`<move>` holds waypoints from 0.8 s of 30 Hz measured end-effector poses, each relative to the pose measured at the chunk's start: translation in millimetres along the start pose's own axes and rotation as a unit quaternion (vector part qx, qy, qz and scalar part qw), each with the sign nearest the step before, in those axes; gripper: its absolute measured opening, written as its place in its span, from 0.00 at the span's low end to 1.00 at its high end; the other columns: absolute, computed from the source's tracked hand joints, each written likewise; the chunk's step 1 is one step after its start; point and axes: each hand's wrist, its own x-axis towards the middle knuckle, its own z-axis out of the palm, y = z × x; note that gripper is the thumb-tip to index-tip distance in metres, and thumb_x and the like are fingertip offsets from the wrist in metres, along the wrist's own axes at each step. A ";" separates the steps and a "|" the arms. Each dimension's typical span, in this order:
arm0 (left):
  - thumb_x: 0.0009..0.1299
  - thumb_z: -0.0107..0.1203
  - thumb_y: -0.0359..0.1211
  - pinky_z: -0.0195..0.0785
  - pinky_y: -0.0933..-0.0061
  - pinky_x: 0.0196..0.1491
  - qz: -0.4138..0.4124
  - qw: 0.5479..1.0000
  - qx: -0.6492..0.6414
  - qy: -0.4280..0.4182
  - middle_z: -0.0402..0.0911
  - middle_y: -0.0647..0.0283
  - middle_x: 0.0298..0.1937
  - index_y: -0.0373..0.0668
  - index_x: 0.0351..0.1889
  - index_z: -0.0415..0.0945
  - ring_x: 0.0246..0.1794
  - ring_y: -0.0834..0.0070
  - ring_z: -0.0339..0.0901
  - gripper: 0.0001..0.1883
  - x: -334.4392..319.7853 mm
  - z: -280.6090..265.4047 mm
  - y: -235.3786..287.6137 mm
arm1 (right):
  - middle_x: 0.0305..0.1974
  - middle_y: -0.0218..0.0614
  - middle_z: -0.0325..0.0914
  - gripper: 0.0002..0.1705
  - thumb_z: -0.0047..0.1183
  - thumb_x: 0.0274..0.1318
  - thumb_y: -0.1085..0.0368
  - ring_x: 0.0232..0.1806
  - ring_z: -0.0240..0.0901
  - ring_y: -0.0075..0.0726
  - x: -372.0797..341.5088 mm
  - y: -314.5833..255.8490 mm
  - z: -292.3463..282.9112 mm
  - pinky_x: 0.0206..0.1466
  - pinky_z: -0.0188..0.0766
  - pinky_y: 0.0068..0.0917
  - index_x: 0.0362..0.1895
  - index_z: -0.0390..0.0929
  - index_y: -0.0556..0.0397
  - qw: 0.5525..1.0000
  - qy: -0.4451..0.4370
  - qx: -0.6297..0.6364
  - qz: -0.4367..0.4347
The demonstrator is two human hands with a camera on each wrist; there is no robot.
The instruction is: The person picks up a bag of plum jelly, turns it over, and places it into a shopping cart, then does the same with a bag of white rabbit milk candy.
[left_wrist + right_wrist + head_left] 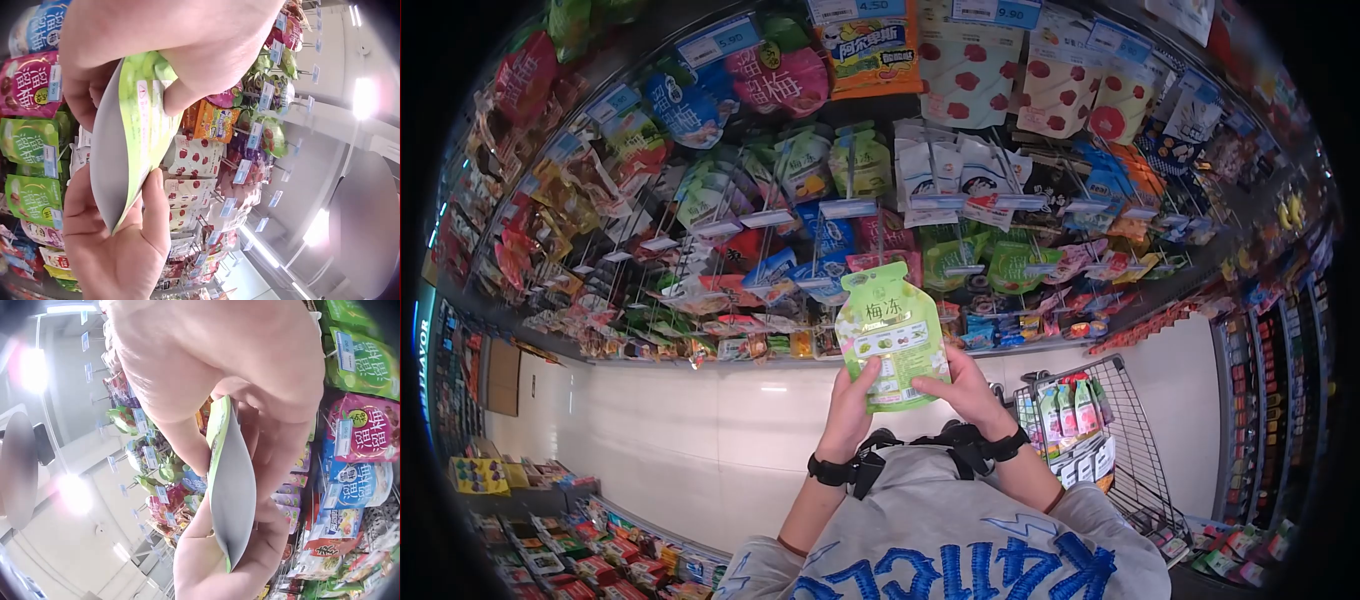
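Observation:
A light green plum jelly pouch (pixel 888 325), printed with labels and a hang hole at its top, is held between both hands in front of the chest. My left hand (pixel 849 408) grips its lower left side, thumb on the printed face. On the lower right side my right hand (pixel 972 392) grips it the same way. Seen from the left wrist, the pouch (pixel 147 119) shows its grey bottom fold, fingers behind it and thumbs on the face. The right wrist view shows that grey base (pixel 234 481) between the two hands.
Racks of hanging snack bags (pixel 860 165) with price tags curve across the front. A wire shopping cart (pixel 1135 440) holding several pouches stands at the right. Low displays of packets (pixel 605 560) are at the lower left, and pale tiled floor (pixel 700 420) lies between.

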 end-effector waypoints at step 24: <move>0.69 0.59 0.28 0.67 0.71 0.59 0.086 0.978 0.190 0.006 0.72 0.57 0.61 0.36 0.68 0.58 0.60 0.72 0.71 0.31 -0.8 7.9 2.8 | 0.58 0.35 0.76 0.30 0.62 0.54 0.70 0.54 0.72 0.29 0.7 -4.0 -2.2 0.56 0.67 0.27 0.63 0.71 0.53 0.974 -0.030 -0.207 -0.083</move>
